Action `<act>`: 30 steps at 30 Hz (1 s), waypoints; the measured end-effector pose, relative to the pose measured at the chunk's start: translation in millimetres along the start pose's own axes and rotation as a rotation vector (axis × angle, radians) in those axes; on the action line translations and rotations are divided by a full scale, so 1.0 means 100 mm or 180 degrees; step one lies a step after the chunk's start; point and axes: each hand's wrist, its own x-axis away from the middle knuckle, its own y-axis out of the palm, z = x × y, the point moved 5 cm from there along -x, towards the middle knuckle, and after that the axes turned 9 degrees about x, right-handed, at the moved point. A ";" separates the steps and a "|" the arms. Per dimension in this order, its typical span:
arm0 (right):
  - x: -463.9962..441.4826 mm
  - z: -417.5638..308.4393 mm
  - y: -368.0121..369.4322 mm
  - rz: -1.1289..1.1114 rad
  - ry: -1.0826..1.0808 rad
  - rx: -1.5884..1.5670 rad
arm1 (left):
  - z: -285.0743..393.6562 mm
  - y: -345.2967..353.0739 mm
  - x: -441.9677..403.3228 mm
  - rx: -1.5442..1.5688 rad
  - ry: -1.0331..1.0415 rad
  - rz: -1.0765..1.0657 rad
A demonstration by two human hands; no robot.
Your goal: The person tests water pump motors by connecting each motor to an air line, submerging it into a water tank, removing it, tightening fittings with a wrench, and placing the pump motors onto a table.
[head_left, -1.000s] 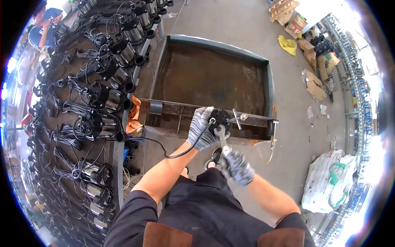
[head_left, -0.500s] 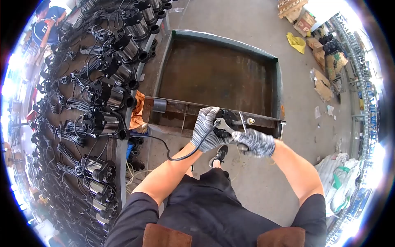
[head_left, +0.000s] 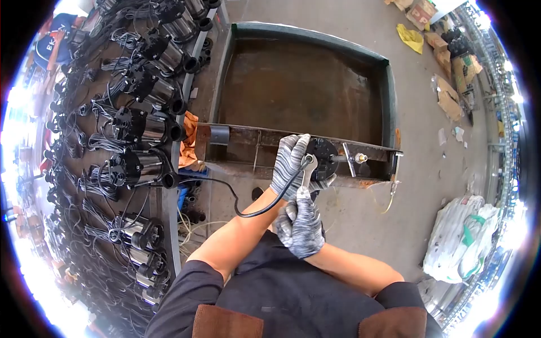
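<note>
Gloved hands [head_left: 301, 194] gripping wrench [head_left: 308, 170] and black pump [head_left: 323, 155], at tank's near edge [head_left: 293, 137], open floor [head_left: 360, 225] right.

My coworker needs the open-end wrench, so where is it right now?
In the head view, the wrench is in the right hand, its jaws at the cable's base.

Left hand [head_left: 291, 168]: gloved, fingers curled, centre of frame | right hand [head_left: 302, 224]: gloved, fist closed, just below | forearms converging from lower left and lower right
</note>
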 end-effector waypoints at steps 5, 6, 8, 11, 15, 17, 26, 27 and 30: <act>-0.02 0.10 0.20 -0.0105 -0.0060 -0.0346 | -0.05 0.02 0.02 0.0130 0.0001 -0.0083; 0.04 0.08 0.15 -0.0187 -0.0065 -0.0214 | -0.07 0.03 0.04 0.0226 -0.0031 -0.0106; 0.19 -0.03 0.00 -0.0472 0.0024 0.0015 | -0.08 0.06 0.06 0.0412 -0.0081 -0.0123; 0.38 -0.24 -0.42 -0.0215 0.0327 0.1277 | 0.10 0.02 0.01 0.0377 0.0091 -0.0094; 0.33 -0.85 -0.65 -0.0399 0.0349 0.2171 | 0.12 0.06 0.03 0.0436 0.0114 -0.0061; 0.18 -1.07 -0.65 -0.0326 0.0248 0.2898 | -0.27 0.22 0.17 0.1402 -0.0556 0.0052; 0.17 -1.47 -0.49 -0.0811 0.0739 0.3362 | 0.30 0.00 -0.13 0.0966 0.0163 0.0082; 0.08 -1.36 -0.66 -0.0878 0.0836 0.3265 | 0.10 0.08 -0.05 0.1284 -0.0100 0.0129; -0.04 -1.11 -0.73 -0.0624 0.0640 0.2259 | -0.34 0.26 0.19 0.2279 -0.1113 0.0352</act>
